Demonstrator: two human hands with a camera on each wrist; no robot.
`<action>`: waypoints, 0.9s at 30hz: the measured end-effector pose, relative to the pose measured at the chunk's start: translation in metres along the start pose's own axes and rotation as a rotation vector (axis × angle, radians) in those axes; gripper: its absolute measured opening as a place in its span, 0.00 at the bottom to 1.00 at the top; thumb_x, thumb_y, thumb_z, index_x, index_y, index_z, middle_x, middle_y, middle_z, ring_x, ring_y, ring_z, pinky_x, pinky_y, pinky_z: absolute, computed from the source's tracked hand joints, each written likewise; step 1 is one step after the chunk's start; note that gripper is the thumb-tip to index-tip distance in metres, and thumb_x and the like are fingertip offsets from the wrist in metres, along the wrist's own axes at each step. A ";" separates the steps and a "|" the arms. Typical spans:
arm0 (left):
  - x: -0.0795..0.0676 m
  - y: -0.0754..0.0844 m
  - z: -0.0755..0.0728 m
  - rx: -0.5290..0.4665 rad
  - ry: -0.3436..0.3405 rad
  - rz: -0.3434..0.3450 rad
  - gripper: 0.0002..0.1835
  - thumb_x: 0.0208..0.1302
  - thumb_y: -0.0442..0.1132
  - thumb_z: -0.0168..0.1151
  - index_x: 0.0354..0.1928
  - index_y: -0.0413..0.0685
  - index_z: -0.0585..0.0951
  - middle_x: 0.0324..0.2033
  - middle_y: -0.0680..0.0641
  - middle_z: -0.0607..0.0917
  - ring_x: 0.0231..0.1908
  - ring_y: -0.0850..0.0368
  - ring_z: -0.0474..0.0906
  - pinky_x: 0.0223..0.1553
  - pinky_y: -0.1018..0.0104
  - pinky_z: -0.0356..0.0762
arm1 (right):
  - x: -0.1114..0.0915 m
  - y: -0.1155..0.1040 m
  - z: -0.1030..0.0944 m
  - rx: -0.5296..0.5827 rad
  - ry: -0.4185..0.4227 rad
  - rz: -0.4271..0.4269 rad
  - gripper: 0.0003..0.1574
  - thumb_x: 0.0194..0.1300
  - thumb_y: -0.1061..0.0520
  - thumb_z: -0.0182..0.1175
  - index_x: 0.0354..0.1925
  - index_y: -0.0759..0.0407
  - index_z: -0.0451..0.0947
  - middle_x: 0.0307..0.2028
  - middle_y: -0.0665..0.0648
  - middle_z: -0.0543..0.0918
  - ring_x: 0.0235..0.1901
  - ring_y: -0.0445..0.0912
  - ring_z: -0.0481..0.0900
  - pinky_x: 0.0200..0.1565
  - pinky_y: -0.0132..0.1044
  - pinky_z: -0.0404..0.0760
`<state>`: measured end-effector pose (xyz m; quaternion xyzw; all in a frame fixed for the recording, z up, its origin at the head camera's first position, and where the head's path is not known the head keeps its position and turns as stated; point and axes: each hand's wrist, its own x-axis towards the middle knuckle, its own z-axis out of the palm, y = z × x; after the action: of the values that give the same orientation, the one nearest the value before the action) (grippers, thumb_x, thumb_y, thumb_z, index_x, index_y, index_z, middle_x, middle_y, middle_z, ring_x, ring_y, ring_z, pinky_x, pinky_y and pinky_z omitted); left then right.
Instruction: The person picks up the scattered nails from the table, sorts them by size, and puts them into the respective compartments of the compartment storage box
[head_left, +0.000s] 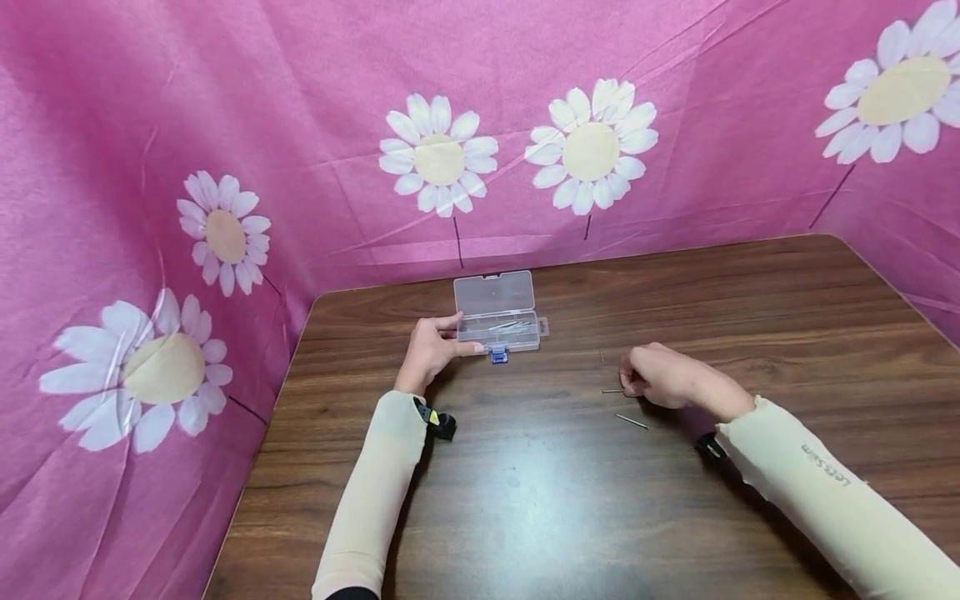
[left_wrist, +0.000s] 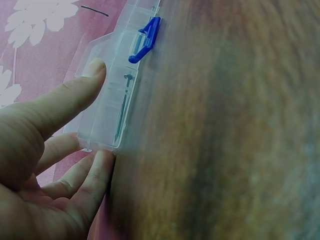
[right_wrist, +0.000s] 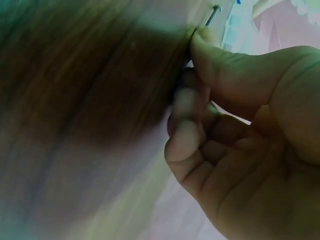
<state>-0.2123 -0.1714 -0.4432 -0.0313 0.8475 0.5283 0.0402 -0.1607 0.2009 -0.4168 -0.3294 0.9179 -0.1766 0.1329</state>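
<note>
A clear plastic compartment box [head_left: 525,343] stands at the back of the table with its lid [head_left: 493,293] raised and its blue latch [head_left: 499,357] hanging at the front. Several nails [head_left: 510,326] lie inside. My left hand [head_left: 431,348] holds the box by its left end, thumb along the front wall and fingers round the end. To the right, my right hand [head_left: 657,377] is down at the tabletop, thumb and curled fingers pinching a nail [head_left: 611,391]; its head end [right_wrist: 215,11] sticks out past the thumb, the rest hidden by the fingers.
Another nail [head_left: 632,422] lies on the wooden table [head_left: 480,517] just in front of my right hand, and a thin small one [head_left: 602,356] lies behind it. A pink cloth [head_left: 337,67] printed with daisies hangs along the table's back and sides.
</note>
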 end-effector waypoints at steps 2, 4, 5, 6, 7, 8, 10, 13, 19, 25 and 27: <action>0.000 0.000 0.000 -0.001 0.001 -0.001 0.40 0.40 0.37 0.86 0.62 0.49 0.81 0.55 0.44 0.84 0.50 0.53 0.79 0.49 0.63 0.78 | -0.002 -0.003 0.003 -0.068 0.024 -0.053 0.21 0.53 0.73 0.62 0.20 0.51 0.68 0.21 0.44 0.65 0.24 0.40 0.66 0.28 0.36 0.69; 0.000 0.000 0.000 -0.003 0.001 -0.001 0.40 0.40 0.37 0.86 0.62 0.49 0.82 0.55 0.44 0.84 0.50 0.53 0.79 0.48 0.63 0.78 | -0.003 -0.007 0.005 -0.111 0.048 -0.082 0.21 0.53 0.74 0.61 0.21 0.52 0.67 0.23 0.46 0.64 0.24 0.41 0.64 0.27 0.36 0.69; 0.000 0.000 0.000 -0.003 0.001 -0.002 0.40 0.40 0.37 0.86 0.62 0.49 0.82 0.55 0.44 0.84 0.50 0.53 0.79 0.48 0.63 0.78 | -0.003 -0.008 0.006 -0.121 0.058 -0.089 0.20 0.54 0.74 0.61 0.23 0.53 0.67 0.23 0.46 0.65 0.25 0.41 0.64 0.27 0.36 0.69; 0.000 -0.001 0.000 -0.002 0.001 -0.003 0.40 0.40 0.37 0.86 0.62 0.50 0.82 0.55 0.44 0.84 0.50 0.53 0.79 0.48 0.64 0.78 | -0.004 -0.008 0.007 -0.122 0.067 -0.092 0.19 0.55 0.74 0.61 0.24 0.53 0.67 0.24 0.47 0.66 0.25 0.42 0.65 0.28 0.36 0.70; 0.000 -0.001 0.000 -0.002 0.002 -0.005 0.40 0.40 0.37 0.86 0.62 0.50 0.82 0.55 0.44 0.84 0.50 0.53 0.79 0.47 0.64 0.78 | -0.004 -0.009 0.007 -0.110 0.069 -0.087 0.19 0.57 0.74 0.60 0.25 0.53 0.67 0.24 0.47 0.66 0.26 0.42 0.65 0.29 0.36 0.70; 0.000 -0.002 0.000 -0.004 0.002 -0.006 0.40 0.40 0.37 0.86 0.62 0.50 0.82 0.54 0.44 0.85 0.49 0.53 0.79 0.47 0.64 0.78 | -0.004 -0.009 0.006 -0.085 0.069 -0.074 0.19 0.58 0.75 0.58 0.26 0.53 0.67 0.24 0.47 0.65 0.26 0.42 0.65 0.29 0.37 0.69; 0.000 -0.002 0.000 -0.006 0.003 -0.005 0.40 0.40 0.36 0.86 0.62 0.50 0.82 0.53 0.43 0.85 0.49 0.53 0.80 0.46 0.65 0.78 | -0.003 -0.008 0.004 -0.020 0.070 -0.056 0.20 0.58 0.76 0.54 0.26 0.53 0.65 0.23 0.46 0.64 0.26 0.41 0.65 0.30 0.37 0.69; 0.000 -0.003 0.001 -0.003 0.008 -0.003 0.41 0.39 0.36 0.87 0.62 0.50 0.82 0.52 0.43 0.86 0.47 0.54 0.80 0.45 0.66 0.79 | -0.001 -0.005 0.000 0.071 0.086 -0.056 0.20 0.63 0.75 0.54 0.26 0.52 0.66 0.24 0.44 0.65 0.27 0.39 0.68 0.32 0.37 0.69; -0.001 -0.003 0.002 -0.006 0.013 0.005 0.41 0.38 0.36 0.87 0.61 0.49 0.82 0.53 0.43 0.85 0.48 0.54 0.80 0.46 0.65 0.78 | 0.007 0.000 -0.007 0.240 0.099 -0.007 0.14 0.68 0.69 0.59 0.28 0.54 0.74 0.23 0.45 0.73 0.27 0.40 0.73 0.35 0.37 0.73; -0.001 -0.002 0.002 -0.010 0.007 0.001 0.41 0.38 0.37 0.87 0.61 0.49 0.82 0.53 0.45 0.85 0.48 0.54 0.80 0.47 0.63 0.78 | 0.018 0.001 -0.012 0.392 0.085 0.048 0.09 0.68 0.71 0.58 0.32 0.62 0.80 0.25 0.50 0.78 0.28 0.43 0.77 0.31 0.34 0.76; -0.001 0.000 0.001 -0.007 0.009 0.002 0.41 0.38 0.37 0.87 0.61 0.49 0.82 0.53 0.44 0.85 0.48 0.53 0.80 0.47 0.63 0.78 | 0.023 0.000 -0.014 0.422 0.092 0.042 0.08 0.68 0.71 0.58 0.33 0.64 0.81 0.25 0.51 0.79 0.27 0.45 0.77 0.29 0.33 0.76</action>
<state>-0.2115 -0.1704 -0.4439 -0.0332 0.8458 0.5312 0.0356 -0.1833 0.1896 -0.4069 -0.2667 0.8725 -0.3768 0.1603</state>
